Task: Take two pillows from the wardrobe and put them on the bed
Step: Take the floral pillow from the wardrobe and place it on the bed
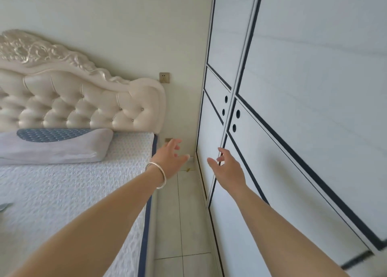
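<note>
1. At 3 o'clock the wardrobe point(303, 113) stands with its doors closed; any pillows inside are hidden.
2. Right hand point(227, 167) reaches toward the door seam, fingers spread, empty.
3. Left hand point(170, 157), spread and empty, hovers over the floor gap.
4. At 9 o'clock, one contour pillow point(56, 146) lies on the bed point(62, 193).

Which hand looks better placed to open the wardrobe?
The right hand, probably. It is open and already at the closed wardrobe doors, just below the round finger holes. The left hand is empty too, but hovers by the bed.
</note>
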Demonstrator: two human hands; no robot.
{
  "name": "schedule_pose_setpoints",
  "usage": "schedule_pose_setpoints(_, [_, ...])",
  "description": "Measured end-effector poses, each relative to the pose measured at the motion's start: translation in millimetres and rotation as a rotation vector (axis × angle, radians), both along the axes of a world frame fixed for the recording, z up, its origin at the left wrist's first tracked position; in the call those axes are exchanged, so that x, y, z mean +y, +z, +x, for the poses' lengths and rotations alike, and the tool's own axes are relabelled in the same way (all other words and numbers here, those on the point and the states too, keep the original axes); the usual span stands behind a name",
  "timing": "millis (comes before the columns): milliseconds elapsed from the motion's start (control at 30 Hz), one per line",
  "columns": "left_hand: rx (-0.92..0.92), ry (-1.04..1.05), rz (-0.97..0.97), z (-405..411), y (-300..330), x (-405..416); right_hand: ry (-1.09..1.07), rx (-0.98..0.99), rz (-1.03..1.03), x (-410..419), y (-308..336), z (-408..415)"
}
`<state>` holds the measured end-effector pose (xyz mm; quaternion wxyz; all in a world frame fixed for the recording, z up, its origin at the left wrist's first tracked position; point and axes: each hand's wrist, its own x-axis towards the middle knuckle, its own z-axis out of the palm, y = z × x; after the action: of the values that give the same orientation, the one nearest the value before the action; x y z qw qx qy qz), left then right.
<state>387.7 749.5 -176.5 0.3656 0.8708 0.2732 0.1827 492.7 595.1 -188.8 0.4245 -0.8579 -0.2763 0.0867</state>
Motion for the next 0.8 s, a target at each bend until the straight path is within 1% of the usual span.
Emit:
schedule_pose_setpoints(100, [-0.012,-0.002,-0.035,-30,-7,-46,-0.019,0.013,0.011,-47,-4,-29])
schedule_pose_setpoints(233, [0.025,-0.020,-0.046,-63,-12,-108,-0.038,0.047,-0.033,-112,-11,-67])
schedule_pose_setpoints(367, [0.051,-0.100,-0.035,-76,-14,-158,-0.103,-0.002,-0.034,-164,-11,-92])
schedule_pose_setpoints(500, [0.048,-0.222,0.023,-77,-19,-203,-0.201,-0.078,-0.021,-215,-4,-106])
schedule_pose_setpoints(633, [0.011,-0.380,0.079,-64,-16,-250,-0.361,-0.157,0.001,-269,1,-106])
schedule_pose_setpoints(800, [-0.023,-0.556,0.124,-42,-14,-311,-0.519,-0.195,0.011,-328,-5,-106])
